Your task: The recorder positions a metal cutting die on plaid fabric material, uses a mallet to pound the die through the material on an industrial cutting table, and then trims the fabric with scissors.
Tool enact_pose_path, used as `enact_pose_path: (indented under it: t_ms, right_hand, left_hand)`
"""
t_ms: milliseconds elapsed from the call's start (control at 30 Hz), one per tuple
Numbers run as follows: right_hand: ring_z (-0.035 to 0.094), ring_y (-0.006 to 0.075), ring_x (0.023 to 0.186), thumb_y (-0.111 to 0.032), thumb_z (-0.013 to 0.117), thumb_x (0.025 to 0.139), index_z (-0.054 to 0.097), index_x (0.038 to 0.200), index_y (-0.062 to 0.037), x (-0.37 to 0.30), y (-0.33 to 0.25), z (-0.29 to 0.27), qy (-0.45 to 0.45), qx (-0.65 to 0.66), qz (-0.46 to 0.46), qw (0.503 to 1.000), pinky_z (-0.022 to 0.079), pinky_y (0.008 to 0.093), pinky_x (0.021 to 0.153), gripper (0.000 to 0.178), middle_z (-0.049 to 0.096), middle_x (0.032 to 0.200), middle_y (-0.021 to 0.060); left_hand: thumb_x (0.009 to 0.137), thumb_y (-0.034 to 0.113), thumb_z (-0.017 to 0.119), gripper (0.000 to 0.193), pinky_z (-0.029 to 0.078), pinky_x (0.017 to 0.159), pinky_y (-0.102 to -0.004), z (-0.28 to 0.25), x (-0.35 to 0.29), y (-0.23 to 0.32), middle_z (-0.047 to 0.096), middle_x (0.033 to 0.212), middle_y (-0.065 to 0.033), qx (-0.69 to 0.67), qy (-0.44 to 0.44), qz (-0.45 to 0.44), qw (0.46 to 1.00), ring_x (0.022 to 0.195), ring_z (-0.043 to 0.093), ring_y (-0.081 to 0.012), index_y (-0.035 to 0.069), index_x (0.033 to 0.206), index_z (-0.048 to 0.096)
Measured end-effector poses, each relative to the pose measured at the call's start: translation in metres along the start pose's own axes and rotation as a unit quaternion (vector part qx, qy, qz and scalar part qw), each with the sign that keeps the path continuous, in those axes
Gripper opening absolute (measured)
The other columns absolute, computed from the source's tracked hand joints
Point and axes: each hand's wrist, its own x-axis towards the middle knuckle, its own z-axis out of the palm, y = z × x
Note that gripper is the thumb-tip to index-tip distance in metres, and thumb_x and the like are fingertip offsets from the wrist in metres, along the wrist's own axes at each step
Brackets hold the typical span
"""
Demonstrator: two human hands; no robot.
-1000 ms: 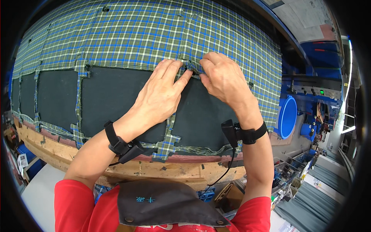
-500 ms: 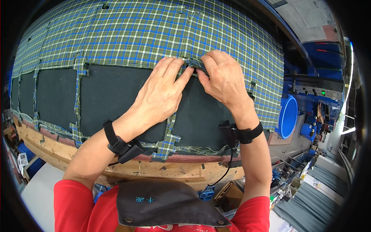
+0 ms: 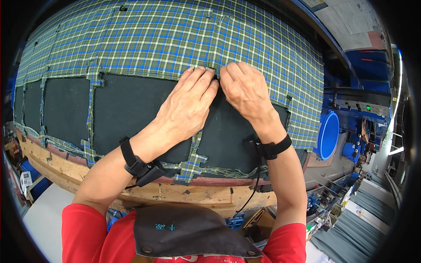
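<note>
A green, blue and white plaid fabric (image 3: 153, 41) lies spread over a dark flat surface (image 3: 127, 105), which shows through several rectangular openings near me. My left hand (image 3: 184, 103) rests on the fabric's cut edge, fingers stretched out and lying flat, tips close to a seam junction. Just to its right, my right hand (image 3: 246, 92) has its fingers curled down on the same edge, seemingly pinching the fabric; its fingertips are mostly hidden. Below the hands, a narrow plaid strip (image 3: 192, 166) runs between two openings toward the near edge.
A worn wooden table edge (image 3: 175, 193) runs along my side. To the right stand a blue round tub (image 3: 327, 135) and a control panel (image 3: 364, 106) with a green light. Black straps with small devices circle both wrists; a cable (image 3: 252, 197) hangs from the right one.
My right hand has shifted slightly left, closer to the left hand, and its fingers have curled down. The raised fold of fabric between the hands now lies flatter. My left hand has barely moved.
</note>
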Motion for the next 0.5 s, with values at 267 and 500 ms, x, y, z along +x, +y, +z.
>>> enact_pose_path:
  t_ms: [267, 500]
  right_hand:
    - [0.062, 0.0269, 0.066, -0.003, 0.074, 0.080, 0.067, 0.082, -0.0010, 0.000, 0.003, 0.008, 0.153, 0.186, 0.201, 0.949, 0.051, 0.0383, 0.060, 0.007, 0.062, 0.073, 0.0097]
    - [0.047, 0.0198, 0.055, -0.008, 0.076, 0.089, 0.061, 0.077, 0.0030, -0.007, 0.007, 0.001, 0.147, 0.286, 0.351, 0.879, 0.039, 0.0349, 0.053, 0.022, 0.051, 0.064, 0.0080]
  left_hand:
    - [0.078, -0.004, 0.065, 0.052, 0.039, 0.117, -0.0535, 0.000, 0.001, 0.001, 0.053, 0.141, -0.0237, 0.030, -0.014, 0.006, 0.999, 0.135, 0.049, -0.0411, -0.006, 0.129, 0.058]
    - [0.076, -0.004, 0.067, 0.052, 0.039, 0.117, -0.0539, -0.002, 0.002, 0.002, 0.051, 0.141, -0.0242, 0.028, -0.014, 0.005, 0.999, 0.136, 0.048, -0.0410, -0.006, 0.128, 0.058]
